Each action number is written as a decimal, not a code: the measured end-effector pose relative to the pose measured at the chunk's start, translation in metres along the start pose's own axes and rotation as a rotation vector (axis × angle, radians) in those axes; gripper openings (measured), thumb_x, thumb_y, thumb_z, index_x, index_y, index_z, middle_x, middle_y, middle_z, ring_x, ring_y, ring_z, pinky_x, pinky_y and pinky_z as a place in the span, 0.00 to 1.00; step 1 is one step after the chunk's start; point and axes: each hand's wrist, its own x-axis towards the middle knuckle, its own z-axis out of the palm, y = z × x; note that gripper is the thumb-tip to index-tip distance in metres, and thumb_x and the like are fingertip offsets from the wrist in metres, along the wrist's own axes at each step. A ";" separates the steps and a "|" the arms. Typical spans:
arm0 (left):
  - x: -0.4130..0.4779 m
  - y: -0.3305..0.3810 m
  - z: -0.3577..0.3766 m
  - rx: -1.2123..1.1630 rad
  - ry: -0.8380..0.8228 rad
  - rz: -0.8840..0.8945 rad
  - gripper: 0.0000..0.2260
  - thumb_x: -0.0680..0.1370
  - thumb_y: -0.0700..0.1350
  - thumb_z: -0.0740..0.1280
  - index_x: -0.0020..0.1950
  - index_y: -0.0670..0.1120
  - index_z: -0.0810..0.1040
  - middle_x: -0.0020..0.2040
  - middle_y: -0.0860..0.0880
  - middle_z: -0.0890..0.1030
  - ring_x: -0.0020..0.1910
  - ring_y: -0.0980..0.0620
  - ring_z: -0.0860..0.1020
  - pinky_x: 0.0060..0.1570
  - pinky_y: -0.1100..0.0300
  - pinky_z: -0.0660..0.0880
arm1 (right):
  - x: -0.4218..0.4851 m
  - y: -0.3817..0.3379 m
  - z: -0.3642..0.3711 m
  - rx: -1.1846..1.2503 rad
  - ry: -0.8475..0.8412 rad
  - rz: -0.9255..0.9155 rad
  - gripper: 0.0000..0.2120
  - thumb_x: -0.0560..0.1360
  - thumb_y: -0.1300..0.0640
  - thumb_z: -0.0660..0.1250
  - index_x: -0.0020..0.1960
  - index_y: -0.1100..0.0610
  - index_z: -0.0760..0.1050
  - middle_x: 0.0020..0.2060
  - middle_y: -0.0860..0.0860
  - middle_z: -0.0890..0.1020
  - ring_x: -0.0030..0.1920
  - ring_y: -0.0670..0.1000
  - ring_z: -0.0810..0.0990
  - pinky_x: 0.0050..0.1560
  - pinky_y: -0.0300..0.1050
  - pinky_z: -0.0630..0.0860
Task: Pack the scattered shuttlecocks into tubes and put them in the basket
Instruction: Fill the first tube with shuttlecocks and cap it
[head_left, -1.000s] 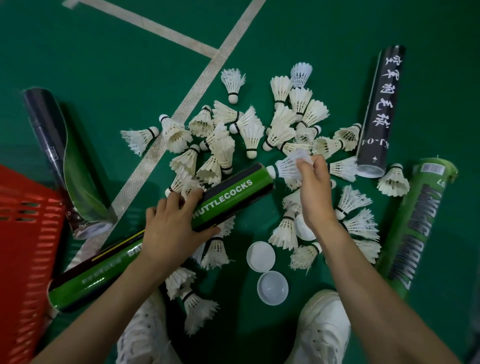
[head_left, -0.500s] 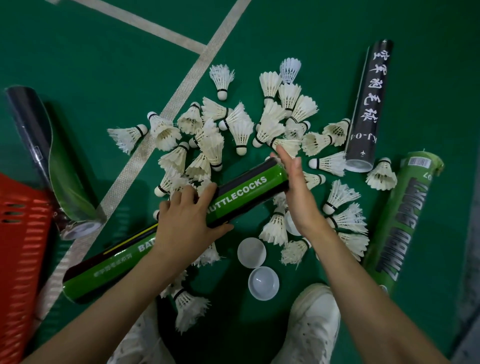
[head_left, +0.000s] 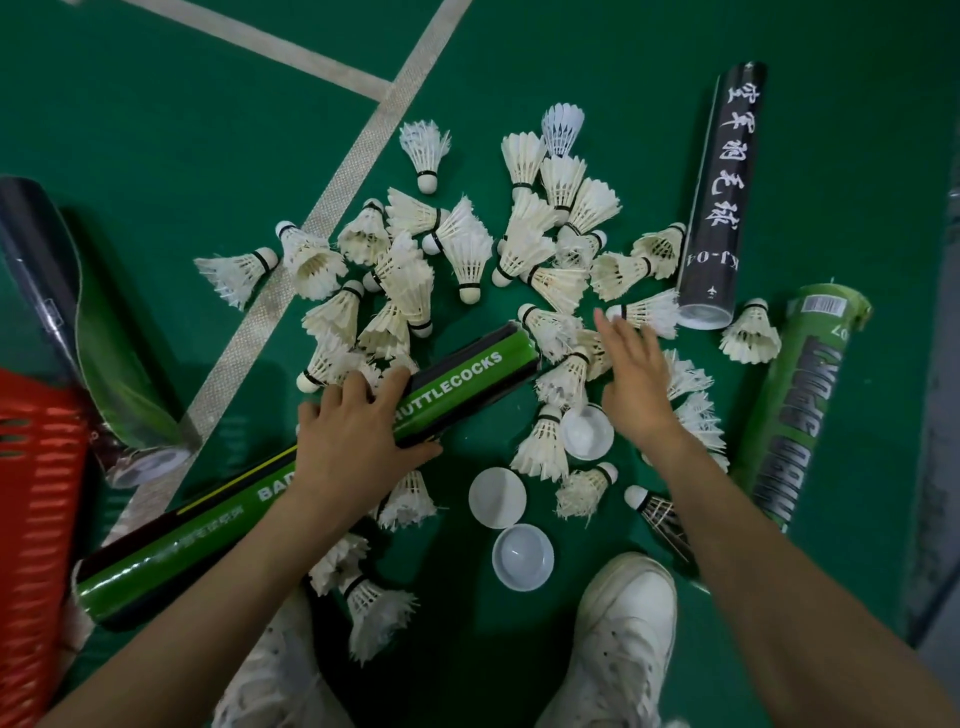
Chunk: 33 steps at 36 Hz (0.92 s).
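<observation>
My left hand (head_left: 353, 441) grips the middle of a long green and black tube (head_left: 467, 374) printed "SHUTTLECOCKS", which lies slanted with its open end up and to the right. My right hand (head_left: 631, 379) hovers open, fingers spread, over the white shuttlecocks (head_left: 563, 374) just right of that open end. Several more shuttlecocks (head_left: 410, 280) lie scattered across the green floor beyond the tube. The red basket (head_left: 36, 493) stands at the left edge.
A black tube (head_left: 722, 197) lies at upper right and a green tube (head_left: 800, 410) at right. Another dark green tube (head_left: 93, 338) lies by the basket. Three white caps (head_left: 497, 497) rest near my white shoes (head_left: 618, 639). White court lines (head_left: 332, 202) cross the floor.
My right hand pushed a shuttlecock into the tube's open end, then left the tube mouth and moved right over the loose shuttlecocks, fingers spread. My left hand kept its grip on the tube.
</observation>
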 end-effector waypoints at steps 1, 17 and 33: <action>-0.002 -0.001 0.001 0.000 -0.011 0.003 0.38 0.69 0.70 0.65 0.73 0.53 0.63 0.59 0.43 0.72 0.57 0.40 0.73 0.55 0.47 0.68 | -0.002 0.001 0.002 -0.012 -0.040 -0.016 0.46 0.70 0.77 0.57 0.77 0.43 0.47 0.77 0.48 0.51 0.77 0.54 0.43 0.75 0.57 0.43; -0.006 -0.006 -0.003 -0.052 -0.006 -0.010 0.39 0.67 0.70 0.67 0.73 0.52 0.65 0.58 0.42 0.74 0.57 0.38 0.74 0.54 0.46 0.69 | -0.013 -0.022 -0.015 0.750 0.384 0.292 0.18 0.68 0.50 0.75 0.49 0.52 0.68 0.56 0.53 0.70 0.51 0.51 0.73 0.58 0.42 0.71; -0.011 -0.007 -0.008 -0.242 0.078 0.072 0.42 0.65 0.75 0.53 0.71 0.52 0.68 0.54 0.47 0.75 0.51 0.41 0.75 0.50 0.48 0.73 | -0.015 -0.071 -0.036 1.109 -0.029 0.037 0.28 0.63 0.44 0.63 0.64 0.37 0.70 0.68 0.48 0.71 0.68 0.52 0.70 0.70 0.59 0.64</action>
